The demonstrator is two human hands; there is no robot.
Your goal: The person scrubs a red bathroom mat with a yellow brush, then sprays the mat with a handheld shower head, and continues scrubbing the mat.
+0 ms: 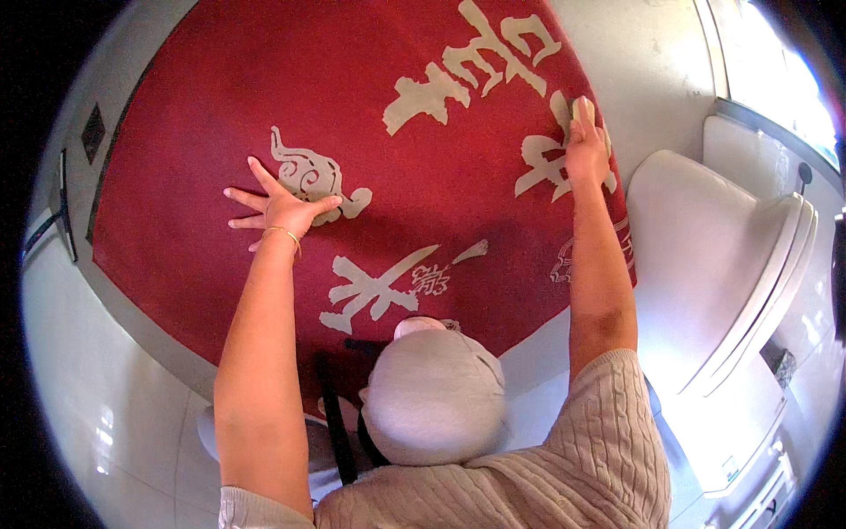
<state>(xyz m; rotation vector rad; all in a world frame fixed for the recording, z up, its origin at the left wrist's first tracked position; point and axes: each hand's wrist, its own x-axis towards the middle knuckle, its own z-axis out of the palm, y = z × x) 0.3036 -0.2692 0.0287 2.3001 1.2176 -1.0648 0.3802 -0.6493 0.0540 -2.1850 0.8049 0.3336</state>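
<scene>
A large red mat (370, 53) with beige lettering and scroll patterns lies on the floor. My left hand (286, 212) rests flat on it with the fingers spread, its thumb across a beige scroll pattern (317, 176). Far out to the right, near the mat's edge, my right hand (588, 159) presses a small pale yellow block (578, 109) onto a beige character (539, 163). Fingers cover most of the block, so its exact kind cannot be told.
Right of the mat stands a large white rounded fixture (696, 238) with a rim. A bright window (784, 62) is at the upper right. Glossy pale floor tiles (106, 370) and a dark-edged bar (63, 207) lie left. A grey cap (436, 392) hides some of the near mat.
</scene>
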